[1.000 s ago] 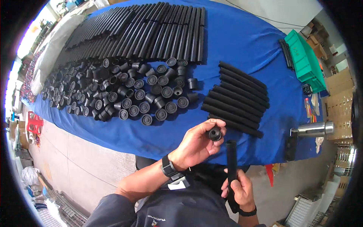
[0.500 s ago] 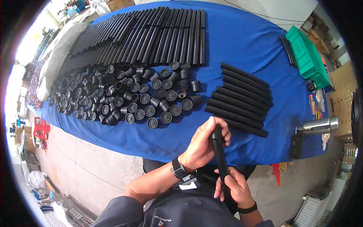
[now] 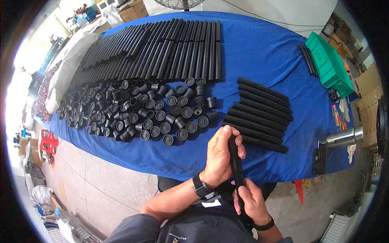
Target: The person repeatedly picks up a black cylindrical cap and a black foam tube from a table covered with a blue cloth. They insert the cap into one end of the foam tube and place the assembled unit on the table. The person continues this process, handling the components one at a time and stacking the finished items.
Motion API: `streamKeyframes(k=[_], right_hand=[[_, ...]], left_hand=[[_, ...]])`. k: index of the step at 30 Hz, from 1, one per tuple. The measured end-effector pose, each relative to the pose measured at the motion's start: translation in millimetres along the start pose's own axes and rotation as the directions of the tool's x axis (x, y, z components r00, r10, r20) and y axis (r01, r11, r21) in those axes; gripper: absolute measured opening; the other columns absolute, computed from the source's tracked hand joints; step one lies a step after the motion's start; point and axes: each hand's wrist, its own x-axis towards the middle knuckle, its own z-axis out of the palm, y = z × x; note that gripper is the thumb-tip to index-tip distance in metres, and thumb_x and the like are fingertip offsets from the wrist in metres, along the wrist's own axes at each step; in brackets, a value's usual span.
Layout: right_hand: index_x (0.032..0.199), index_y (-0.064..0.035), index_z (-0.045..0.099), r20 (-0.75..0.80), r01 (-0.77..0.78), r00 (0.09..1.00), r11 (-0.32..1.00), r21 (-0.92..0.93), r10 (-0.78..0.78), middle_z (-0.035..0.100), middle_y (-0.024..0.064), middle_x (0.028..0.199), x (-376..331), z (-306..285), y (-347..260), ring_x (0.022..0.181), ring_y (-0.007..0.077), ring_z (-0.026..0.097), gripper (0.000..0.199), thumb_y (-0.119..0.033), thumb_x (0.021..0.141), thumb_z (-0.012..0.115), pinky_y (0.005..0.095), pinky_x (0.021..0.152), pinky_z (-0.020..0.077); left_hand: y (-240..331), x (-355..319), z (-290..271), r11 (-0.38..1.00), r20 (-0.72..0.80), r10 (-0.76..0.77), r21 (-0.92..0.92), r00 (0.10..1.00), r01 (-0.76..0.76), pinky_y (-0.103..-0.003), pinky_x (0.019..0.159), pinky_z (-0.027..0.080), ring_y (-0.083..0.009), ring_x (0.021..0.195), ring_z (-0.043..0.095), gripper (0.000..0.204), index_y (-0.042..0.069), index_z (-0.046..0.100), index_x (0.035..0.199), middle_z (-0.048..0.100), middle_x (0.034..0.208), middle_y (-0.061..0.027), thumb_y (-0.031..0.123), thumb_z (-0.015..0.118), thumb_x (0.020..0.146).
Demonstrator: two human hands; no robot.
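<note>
A black tube (image 3: 236, 164) stands slanted in front of me, between my body and the table. My left hand (image 3: 220, 154) is closed around its upper end, thumb on top, so that whatever sits on that end is mostly covered. Lower down, my right hand (image 3: 254, 202) grips the same tube with thumb and fingers. Just beyond my left hand lies a row of several black tubes (image 3: 259, 115). To the left of it spreads a heap of black round caps (image 3: 168, 139), many with ringed faces up.
Long black tubes (image 3: 190, 52) lie in rows at the back of the blue cloth (image 3: 259, 48). At right are a green bin (image 3: 330, 69) and a shiny metal cylinder (image 3: 344, 137) on a dark bracket. A whitish sheet (image 3: 71, 69) lies at the left edge.
My left hand has shifted its hold over the tube's top, hiding the wider cap-like end that showed before. My right hand keeps its grip. The table scene sits slightly lower in the picture.
</note>
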Motion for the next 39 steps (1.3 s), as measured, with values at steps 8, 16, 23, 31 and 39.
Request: streamKeyframes(k=[8, 16, 23, 31, 39], right_hand=[[0.116, 0.0051, 0.051, -0.090, -0.008, 0.995, 0.916, -0.401, -0.030, 0.061, 0.0114, 0.068, -0.3, 1.3, 0.9, 0.055, 0.0200, 0.063, 0.031, -0.024, 0.106, 0.055, 0.0339, 0.045, 0.0460], [0.118, 0.0093, 0.051, -0.099, 0.115, 0.970, 0.776, -0.620, -0.224, 0.063, 0.0290, 0.077, 4.5, -1.0, 12.8, 0.073, 0.0506, 0.065, 0.036, -0.021, 0.102, 0.061, 0.0499, 0.060, 0.0494], [0.119, 0.0071, 0.052, -0.084, 0.180, 0.940, 0.690, -0.701, -0.330, 0.064, 0.0262, 0.077, 5.7, -4.7, 4.5, 0.070, 0.0446, 0.067, 0.035, -0.022, 0.102, 0.061, 0.0460, 0.057, 0.0506], [0.124, -0.0005, 0.053, 0.100, -0.138, 0.987, 0.977, 0.160, 0.123, 0.054, 0.0033, 0.075, -2.1, -18.4, -15.2, 0.051, 0.0096, 0.052, 0.035, -0.032, 0.110, 0.047, 0.0251, 0.043, 0.0427], [0.100, -0.0031, 0.048, 0.003, -0.030, 1.000, 0.978, -0.207, 0.031, 0.056, 0.0022, 0.066, -0.7, -5.8, -11.8, 0.047, 0.0097, 0.054, 0.024, -0.026, 0.108, 0.051, 0.0262, 0.040, 0.0429]], left_hand=[[-0.7, -2.1, 2.0, 0.990, -0.059, 0.063, 0.132, 0.996, -0.055, -0.032, 0.052, 0.046, -0.0164, 0.055, 0.054, 0.031, 0.008, 0.057, 0.100, 0.056, 0.078, -0.0046, 0.038, 0.051, 0.107], [-5.7, -3.5, 2.9, 0.969, -0.076, 0.163, 0.201, 0.984, -0.145, -0.032, 0.052, 0.048, -0.0175, 0.055, 0.055, 0.032, 0.006, 0.057, 0.097, 0.056, 0.077, -0.0061, 0.035, 0.051, 0.107], [-5.9, 0.1, 3.7, 0.962, -0.034, 0.149, 0.237, 0.988, -0.137, -0.036, 0.058, 0.052, -0.0206, 0.061, 0.059, 0.043, 0.005, 0.059, 0.095, 0.058, 0.077, -0.0080, 0.044, 0.044, 0.108], [11.5, 22.6, -3.8, 0.982, 0.092, -0.176, -0.055, 0.980, 0.181, -0.033, 0.056, 0.046, -0.0186, 0.061, 0.054, 0.058, 0.011, 0.063, 0.087, 0.056, 0.073, -0.0039, 0.061, 0.041, 0.104], [13.6, 14.3, -2.7, 0.983, -0.034, -0.185, -0.032, 0.982, 0.184, -0.030, 0.047, 0.037, -0.0136, 0.048, 0.045, 0.054, 0.013, 0.060, 0.075, 0.052, 0.064, 0.0005, 0.056, 0.047, 0.105]])
